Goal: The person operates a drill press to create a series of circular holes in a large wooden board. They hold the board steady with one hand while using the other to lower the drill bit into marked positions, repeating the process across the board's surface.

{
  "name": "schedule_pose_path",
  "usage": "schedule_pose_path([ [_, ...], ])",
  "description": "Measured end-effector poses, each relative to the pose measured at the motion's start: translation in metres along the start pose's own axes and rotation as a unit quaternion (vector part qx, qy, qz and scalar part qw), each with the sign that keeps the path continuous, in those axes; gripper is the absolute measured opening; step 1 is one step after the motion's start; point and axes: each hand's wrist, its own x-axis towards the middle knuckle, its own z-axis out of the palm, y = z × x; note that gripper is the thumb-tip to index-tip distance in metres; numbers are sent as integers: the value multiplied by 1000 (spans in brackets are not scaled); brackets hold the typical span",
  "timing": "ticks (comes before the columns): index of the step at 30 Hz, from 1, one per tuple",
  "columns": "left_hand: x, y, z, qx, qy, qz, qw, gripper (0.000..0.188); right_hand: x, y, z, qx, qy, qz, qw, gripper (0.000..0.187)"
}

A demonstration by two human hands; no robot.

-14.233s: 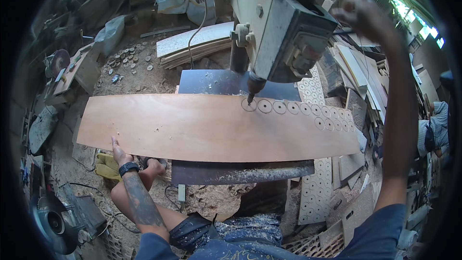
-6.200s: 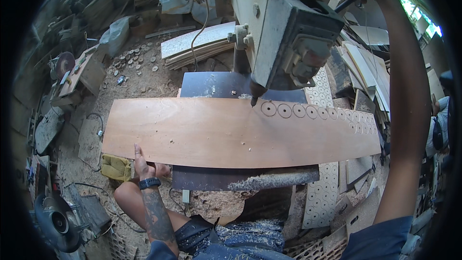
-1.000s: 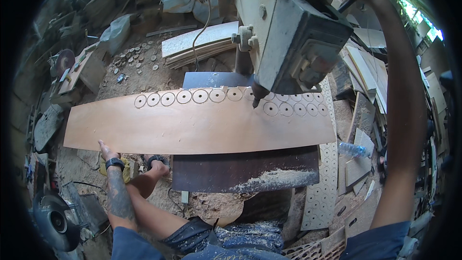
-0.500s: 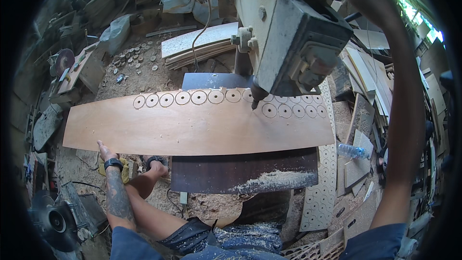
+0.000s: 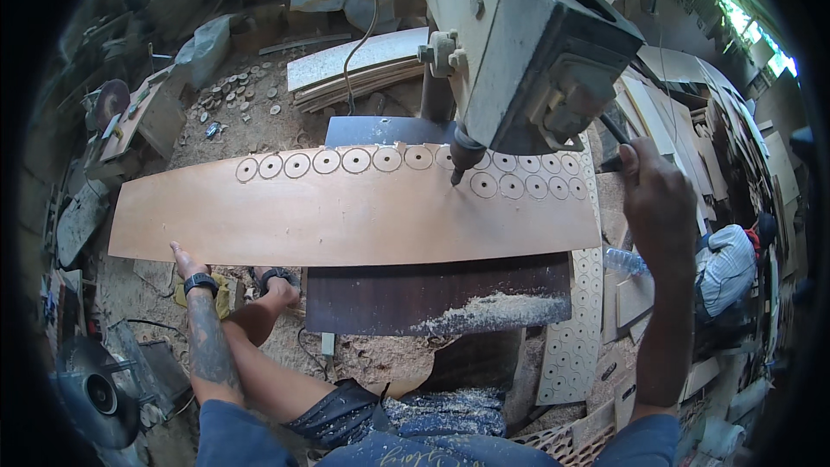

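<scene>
A long plywood board lies across the dark table of a drill press. Along its far edge run rows of round grooves, each with a small centre hole. The press's drill bit points down at the board, left of the short second row; whether it touches the wood I cannot tell. My left hand grips the board's near edge at the left, thumb on top, fingers hidden beneath. To the right of the press, my right hand is closed round the lever handle.
Sawdust covers the table's front right. A perforated strip lies at the right, beside a plastic bottle and wood offcuts. Another person is low at the far right. Stacked boards and loose wooden discs lie behind; a fan stands lower left.
My right hand has come down from the top right with the lever. The other person has come into view at the right. My left hand keeps its hold on the board.
</scene>
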Motion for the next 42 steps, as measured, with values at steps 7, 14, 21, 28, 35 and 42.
schedule_pose_path([
  [7, 4, 3, 1, -1, -3, 3, 1000, 64, -12, -18, 9, 17, -99, 67, 993, 28],
  [14, 11, 12, 1, 1, -4, 1, 1000, 64, 16, -8, 27, 64, -110, 30, 991, 48],
  [21, 14, 16, 0, 9, -4, 2, 1000, 64, 4, 5, 82, 437, -198, 185, 857, 50],
  [28, 14, 16, -1, 8, -3, 1, 1000, 64, -6, -5, 117, 463, -94, 140, 870, 50],
  [35, 15, 18, 0, 11, 0, 6, 1000, 63, -9, -11, 157, 434, 6, 110, 894, 48],
  [42, 13, 18, 3, 13, -3, 9, 1000, 63, -7, -24, 175, 446, 64, 96, 888, 42],
])
